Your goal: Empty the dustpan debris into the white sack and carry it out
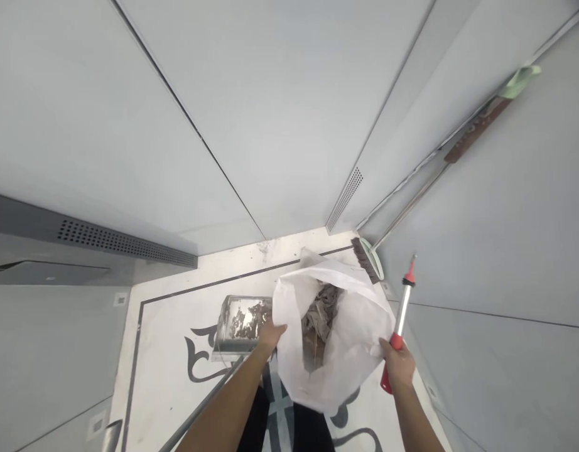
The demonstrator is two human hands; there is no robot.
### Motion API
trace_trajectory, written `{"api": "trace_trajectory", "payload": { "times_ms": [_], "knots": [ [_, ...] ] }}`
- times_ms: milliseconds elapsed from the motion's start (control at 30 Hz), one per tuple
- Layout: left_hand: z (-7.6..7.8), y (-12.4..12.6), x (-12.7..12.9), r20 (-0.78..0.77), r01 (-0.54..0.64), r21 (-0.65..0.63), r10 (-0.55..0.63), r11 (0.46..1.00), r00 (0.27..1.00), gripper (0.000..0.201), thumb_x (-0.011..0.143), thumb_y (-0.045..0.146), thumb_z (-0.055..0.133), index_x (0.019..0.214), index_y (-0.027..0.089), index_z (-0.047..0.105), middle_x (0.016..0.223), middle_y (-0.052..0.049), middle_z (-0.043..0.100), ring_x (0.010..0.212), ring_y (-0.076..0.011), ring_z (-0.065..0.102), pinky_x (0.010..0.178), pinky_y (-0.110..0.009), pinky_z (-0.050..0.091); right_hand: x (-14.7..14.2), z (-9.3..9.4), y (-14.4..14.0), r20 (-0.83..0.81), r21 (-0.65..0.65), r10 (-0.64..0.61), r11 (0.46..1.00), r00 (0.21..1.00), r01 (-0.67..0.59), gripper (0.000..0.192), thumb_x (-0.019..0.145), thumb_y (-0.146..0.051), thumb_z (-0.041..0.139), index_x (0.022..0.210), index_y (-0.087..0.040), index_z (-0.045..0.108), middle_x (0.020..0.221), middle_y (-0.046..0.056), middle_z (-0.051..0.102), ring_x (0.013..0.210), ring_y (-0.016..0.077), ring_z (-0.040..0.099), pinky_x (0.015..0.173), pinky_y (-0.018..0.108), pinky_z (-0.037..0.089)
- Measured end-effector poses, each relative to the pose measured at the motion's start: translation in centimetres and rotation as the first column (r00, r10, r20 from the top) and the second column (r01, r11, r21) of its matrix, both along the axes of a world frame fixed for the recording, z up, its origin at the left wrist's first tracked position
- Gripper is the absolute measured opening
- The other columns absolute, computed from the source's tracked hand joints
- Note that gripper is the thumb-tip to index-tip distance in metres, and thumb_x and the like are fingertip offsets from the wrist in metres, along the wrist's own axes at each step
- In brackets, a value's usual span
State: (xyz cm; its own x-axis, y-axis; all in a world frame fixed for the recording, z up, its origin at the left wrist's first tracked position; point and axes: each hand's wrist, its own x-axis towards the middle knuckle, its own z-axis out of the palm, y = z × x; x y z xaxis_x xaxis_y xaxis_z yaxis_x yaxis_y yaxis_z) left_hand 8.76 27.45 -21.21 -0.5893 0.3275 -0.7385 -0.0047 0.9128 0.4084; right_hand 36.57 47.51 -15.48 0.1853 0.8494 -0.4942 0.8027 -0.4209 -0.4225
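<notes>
My left hand (269,336) grips the left rim of a white woven sack (350,351) that stands open in front of me, with grey debris (320,314) inside. My right hand (399,364) holds the sack's right rim together with a metal handle with red grip ends (402,314) that points upward. A metal dustpan (240,323) with grey debris lies on the floor just left of the sack, close to my left hand.
I stand in a small metal-walled cabin with a patterned marble floor (167,364). A broom (367,258) leans in the far right corner, its long handle (440,166) running up the wall. Vent grilles (124,242) line the walls.
</notes>
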Motion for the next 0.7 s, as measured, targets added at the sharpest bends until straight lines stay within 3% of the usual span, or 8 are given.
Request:
{"api": "trace_trajectory", "payload": {
  "times_ms": [67,233,333,433,533,633,700],
  "knots": [
    [1.4,0.0,-0.6,0.010,0.058,0.022,-0.058,0.998,0.998,0.027,0.090,0.017,0.054,0.113,0.011,0.067,0.102,-0.015,0.074,0.100,-0.0284,0.069,0.090,-0.036,0.051,1.1,3.0,0.0,0.027,0.058,-0.022,0.998,0.999,0.020,0.045,0.064,-0.058,0.059,0.087,-0.019,0.062,0.069,0.002,0.064,0.073,0.0256,0.059,0.070,0.035,0.043],
    [7.6,3.1,-1.9,-0.067,0.160,0.169,-0.151,0.972,0.986,0.048,0.093,0.019,0.045,0.140,0.026,0.048,0.107,-0.007,0.073,0.102,-0.0253,0.067,0.091,-0.034,0.047,2.5,13.7,2.4,0.185,0.177,-0.031,0.984,0.982,-0.002,0.042,0.061,-0.057,0.056,0.082,-0.021,0.062,0.056,0.003,0.058,0.064,0.0266,0.055,0.063,0.036,0.041],
    [9.7,4.9,-2.5,-0.077,0.145,0.212,-0.132,0.966,0.988,0.048,0.092,0.016,0.041,0.139,0.025,0.047,0.106,-0.007,0.073,0.099,-0.0223,0.067,0.087,-0.029,0.048,2.8,17.9,3.0,0.274,0.217,-0.004,0.975,0.962,-0.058,0.039,0.060,-0.057,0.051,0.077,-0.023,0.060,0.052,0.004,0.055,0.062,0.0285,0.054,0.063,0.038,0.040],
    [9.6,4.7,-2.8,-0.050,0.117,0.190,-0.110,0.975,0.993,0.042,0.093,0.017,0.038,0.131,0.017,0.055,0.115,-0.013,0.071,0.102,-0.0245,0.067,0.088,-0.032,0.049,2.7,18.9,2.0,0.257,0.182,0.022,0.981,0.966,-0.071,0.038,0.060,-0.056,0.049,0.077,-0.023,0.058,0.056,0.005,0.058,0.065,0.0292,0.055,0.065,0.039,0.041],
    [9.2,2.5,-2.6,-0.012,0.138,0.168,-0.138,0.976,0.990,0.041,0.096,0.023,0.035,0.129,0.017,0.059,0.118,-0.012,0.070,0.112,-0.0259,0.064,0.097,-0.035,0.046,2.3,17.9,0.1,0.206,0.125,0.057,0.989,0.977,-0.084,0.037,0.062,-0.056,0.050,0.078,-0.024,0.057,0.060,0.005,0.060,0.068,0.0289,0.057,0.065,0.038,0.042],
    [10.3,-1.2,-1.5,0.009,0.165,0.147,-0.168,0.975,0.986,0.051,0.094,0.030,0.041,0.143,0.015,0.044,0.123,-0.013,0.068,0.120,-0.0280,0.058,0.105,-0.039,0.043,2.0,16.8,-1.7,0.222,0.084,0.060,0.993,0.973,-0.080,0.039,0.065,-0.060,0.050,0.081,-0.024,0.056,0.062,0.005,0.059,0.069,0.0301,0.058,0.067,0.040,0.043],
    [11.7,-5.2,0.1,-0.044,0.181,0.167,-0.176,0.969,0.983,0.066,0.090,0.034,0.047,0.151,0.015,0.029,0.139,-0.013,0.057,0.132,-0.0292,0.048,0.112,-0.042,0.037,1.8,16.7,-2.7,0.234,0.078,0.057,0.994,0.970,-0.077,0.043,0.067,-0.065,0.051,0.083,-0.026,0.055,0.064,0.006,0.060,0.070,0.0318,0.058,0.069,0.043,0.044]
  ]
}}
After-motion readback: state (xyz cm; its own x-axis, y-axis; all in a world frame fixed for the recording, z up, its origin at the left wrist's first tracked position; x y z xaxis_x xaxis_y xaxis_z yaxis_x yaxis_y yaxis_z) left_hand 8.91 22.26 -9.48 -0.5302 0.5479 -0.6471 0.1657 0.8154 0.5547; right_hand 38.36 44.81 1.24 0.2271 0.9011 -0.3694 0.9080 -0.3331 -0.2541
